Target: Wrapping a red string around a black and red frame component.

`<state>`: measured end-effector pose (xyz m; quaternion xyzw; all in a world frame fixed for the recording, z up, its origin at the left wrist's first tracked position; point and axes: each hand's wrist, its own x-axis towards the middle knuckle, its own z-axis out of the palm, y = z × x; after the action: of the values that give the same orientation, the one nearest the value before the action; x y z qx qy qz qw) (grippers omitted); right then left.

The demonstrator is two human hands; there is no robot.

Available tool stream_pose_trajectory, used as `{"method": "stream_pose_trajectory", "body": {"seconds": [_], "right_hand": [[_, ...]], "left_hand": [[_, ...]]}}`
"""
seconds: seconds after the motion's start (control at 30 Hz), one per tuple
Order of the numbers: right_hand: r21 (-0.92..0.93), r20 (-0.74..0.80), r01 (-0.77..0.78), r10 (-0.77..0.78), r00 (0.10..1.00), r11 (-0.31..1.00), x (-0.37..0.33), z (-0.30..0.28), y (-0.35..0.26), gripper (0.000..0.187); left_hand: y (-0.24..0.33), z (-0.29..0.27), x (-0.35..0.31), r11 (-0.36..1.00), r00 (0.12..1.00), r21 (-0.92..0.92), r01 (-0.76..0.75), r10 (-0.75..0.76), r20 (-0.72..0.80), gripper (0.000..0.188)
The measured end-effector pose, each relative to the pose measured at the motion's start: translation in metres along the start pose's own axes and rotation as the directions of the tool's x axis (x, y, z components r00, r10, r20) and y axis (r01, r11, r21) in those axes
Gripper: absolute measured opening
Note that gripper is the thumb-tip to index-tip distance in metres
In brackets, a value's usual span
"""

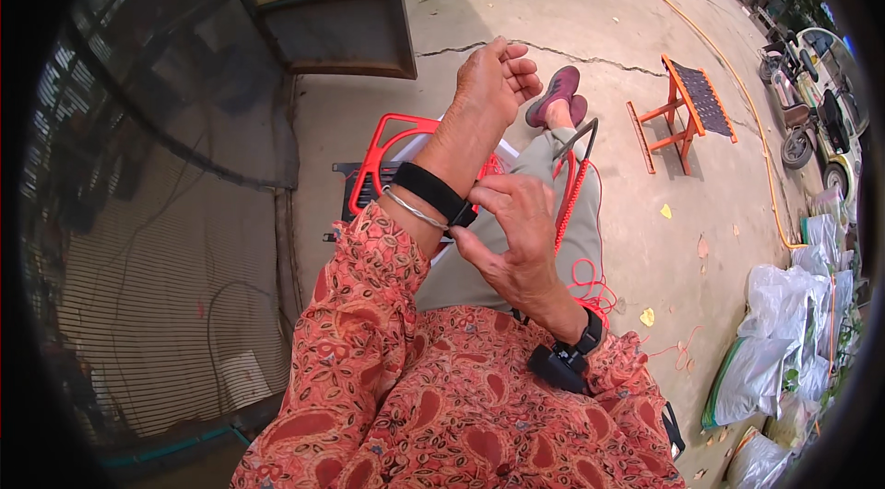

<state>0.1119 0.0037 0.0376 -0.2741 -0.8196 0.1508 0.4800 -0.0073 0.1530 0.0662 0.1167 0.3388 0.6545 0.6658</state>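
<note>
My left forearm reaches forward, and my left hand (493, 83) is turned up with its fingers loosely curled and nothing in them. A black strap (429, 192) circles that forearm, above a silver twisted bangle (413, 212) close to the sleeve. My right hand (516, 235) pinches the end of the black strap between thumb and fingers. Another black band with a small black device (560, 365) sits on my right wrist. Over my lap lies a metal frame (579, 143) wound with red cord (573, 203), whose loose loops hang to the right.
Left of my legs stands a red plastic frame (369, 166). A wooden stool with a dark woven seat (705, 102) is ahead right. Screen panels (175, 259) and a door (346, 37) flank the left. White sacks (774, 323), a yellow hose (737, 74) and a scooter (797, 143) are right.
</note>
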Motion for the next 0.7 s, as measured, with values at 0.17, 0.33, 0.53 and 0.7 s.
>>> {"method": "stream_pose_trajectory", "body": {"seconds": [0.17, 0.33, 0.53, 0.7], "right_hand": [[-0.018, 0.018, 0.005, -0.005, 1.000, 1.000, 0.002, 0.000, -0.004, 0.041], [0.077, 0.071, -0.029, 0.024, 0.997, 0.997, 0.001, 0.002, -0.001, 0.039], [0.362, 0.166, -0.142, 0.086, 0.982, 0.921, 0.005, 0.001, 0.006, 0.033], [0.485, 0.347, -0.283, 0.115, 0.931, 0.827, 0.006, -0.005, -0.001, 0.027]], "left_hand": [[0.000, -0.011, 0.008, 1.000, 0.998, -0.018, -0.025, 0.024, -0.063, 0.029], [0.000, -0.018, 0.009, 0.999, 0.992, -0.003, -0.046, 0.045, -0.115, 0.028], [-0.001, -0.018, 0.009, 0.999, 0.991, -0.016, -0.041, 0.038, -0.124, 0.028], [-0.005, -0.027, 0.009, 0.999, 0.990, -0.019, -0.038, 0.035, -0.135, 0.027]]}}
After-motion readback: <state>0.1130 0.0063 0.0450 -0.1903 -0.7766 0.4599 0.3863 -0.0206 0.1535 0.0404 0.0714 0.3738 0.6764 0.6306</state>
